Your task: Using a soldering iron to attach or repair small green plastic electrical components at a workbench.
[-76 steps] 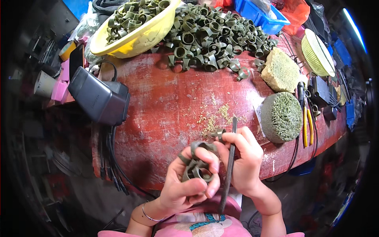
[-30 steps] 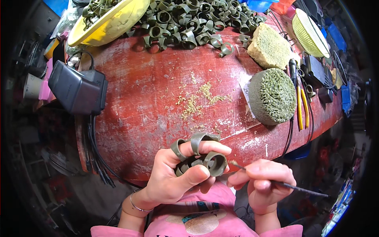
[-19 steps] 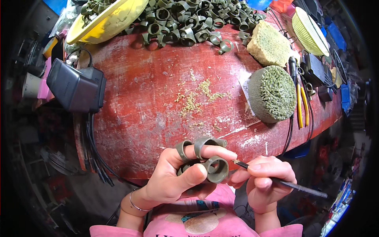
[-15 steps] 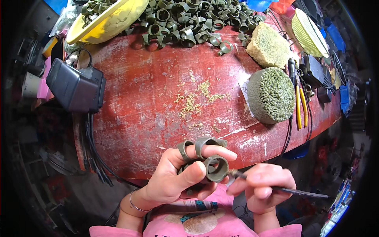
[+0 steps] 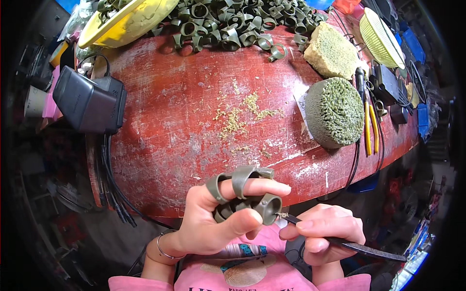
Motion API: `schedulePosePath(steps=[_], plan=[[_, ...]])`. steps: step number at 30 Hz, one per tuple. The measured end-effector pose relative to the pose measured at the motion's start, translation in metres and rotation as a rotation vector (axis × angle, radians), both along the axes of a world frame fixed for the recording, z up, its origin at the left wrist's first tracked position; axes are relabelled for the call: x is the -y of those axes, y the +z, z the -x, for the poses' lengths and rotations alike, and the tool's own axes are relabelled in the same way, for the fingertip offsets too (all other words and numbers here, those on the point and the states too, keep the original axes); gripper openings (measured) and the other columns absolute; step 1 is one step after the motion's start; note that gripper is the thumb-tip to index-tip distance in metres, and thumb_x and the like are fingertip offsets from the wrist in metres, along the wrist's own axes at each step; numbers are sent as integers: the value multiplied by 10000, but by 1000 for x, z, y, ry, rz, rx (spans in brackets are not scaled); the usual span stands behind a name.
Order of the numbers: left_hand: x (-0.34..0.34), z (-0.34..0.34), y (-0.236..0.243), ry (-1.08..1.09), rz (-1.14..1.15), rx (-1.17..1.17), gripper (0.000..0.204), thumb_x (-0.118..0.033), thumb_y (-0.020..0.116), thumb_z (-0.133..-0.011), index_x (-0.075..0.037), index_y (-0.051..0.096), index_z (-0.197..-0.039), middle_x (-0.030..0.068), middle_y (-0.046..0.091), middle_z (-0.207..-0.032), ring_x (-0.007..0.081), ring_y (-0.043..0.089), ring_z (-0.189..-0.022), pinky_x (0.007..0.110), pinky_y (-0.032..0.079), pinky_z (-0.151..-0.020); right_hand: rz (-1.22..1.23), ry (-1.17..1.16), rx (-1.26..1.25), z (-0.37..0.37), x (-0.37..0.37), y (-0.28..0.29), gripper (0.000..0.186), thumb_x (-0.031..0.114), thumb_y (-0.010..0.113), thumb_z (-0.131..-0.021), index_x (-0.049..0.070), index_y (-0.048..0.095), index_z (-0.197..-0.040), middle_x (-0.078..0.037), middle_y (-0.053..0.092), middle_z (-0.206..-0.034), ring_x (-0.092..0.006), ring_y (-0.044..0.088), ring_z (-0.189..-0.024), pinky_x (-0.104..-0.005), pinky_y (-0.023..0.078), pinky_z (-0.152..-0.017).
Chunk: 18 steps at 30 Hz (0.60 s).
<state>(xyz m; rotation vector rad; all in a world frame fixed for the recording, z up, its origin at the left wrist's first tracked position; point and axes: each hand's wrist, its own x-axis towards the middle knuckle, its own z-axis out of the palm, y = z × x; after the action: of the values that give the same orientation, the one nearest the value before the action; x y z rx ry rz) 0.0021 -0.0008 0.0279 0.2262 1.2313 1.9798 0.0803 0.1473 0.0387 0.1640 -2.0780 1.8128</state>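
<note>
My left hand (image 5: 204,223), above my lap near the table's front edge, is closed around several olive-green plastic rings (image 5: 269,208), two of them hooked over my raised index finger. My right hand (image 5: 330,233) grips a long, thin dark file-like tool (image 5: 371,250); its narrow tip, with pale crumbs on it, meets the lower right rim of the ring at the front of my left hand. Pale yellowish shavings (image 5: 230,121) lie on the red, scuffed tabletop (image 5: 165,160) beyond my hands.
Ring pile (image 5: 228,26) and yellow basin (image 5: 107,36) at the back; rough tan block (image 5: 330,51), round green porous block (image 5: 335,114), yellow-handled tool (image 5: 370,131) and pale basket (image 5: 383,41) at right; black adapter (image 5: 87,104) with hanging cables at left.
Since 2.5 seconds ago my right hand has lowered and turned the tool from upright to slanting, its tip at a ring. In the last half second both hands shifted slightly.
</note>
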Motion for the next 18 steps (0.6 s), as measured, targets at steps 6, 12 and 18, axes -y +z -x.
schedulePosePath(steps=[6, 12, 18], plan=[[-1, 1, 3, 44, 193, -177, 583, -508, 625, -738, 57, 637, -879, 47, 545, -665, 97, 490, -599, 242, 372, -542, 75, -91, 26, 0, 0, -4, 177, 57, 658, -764, -31, 578, -895, -127, 639, -734, -215, 629, -643, -305, 515, -558], [-2, 0, 1, -18, 126, -51, 544, -477, 612, -765, 51, 639, -894, 28, 540, -639, 81, 479, -567, 229, 365, -506, 84, -68, 33, 5, -5, -6, 117, 47, 644, -767, -10, 599, -859, -122, 635, -732, -205, 617, -622, -289, 499, -539], [-8, 0, 0, -63, 53, -8, 514, -417, 598, -801, 75, 607, -950, 27, 528, -630, 68, 460, -503, 206, 352, -455, 23, 38, -67, 9, -13, -1, 144, 18, 630, -741, -42, 600, -868, -130, 627, -744, -210, 603, -621, -307, 481, -529]])
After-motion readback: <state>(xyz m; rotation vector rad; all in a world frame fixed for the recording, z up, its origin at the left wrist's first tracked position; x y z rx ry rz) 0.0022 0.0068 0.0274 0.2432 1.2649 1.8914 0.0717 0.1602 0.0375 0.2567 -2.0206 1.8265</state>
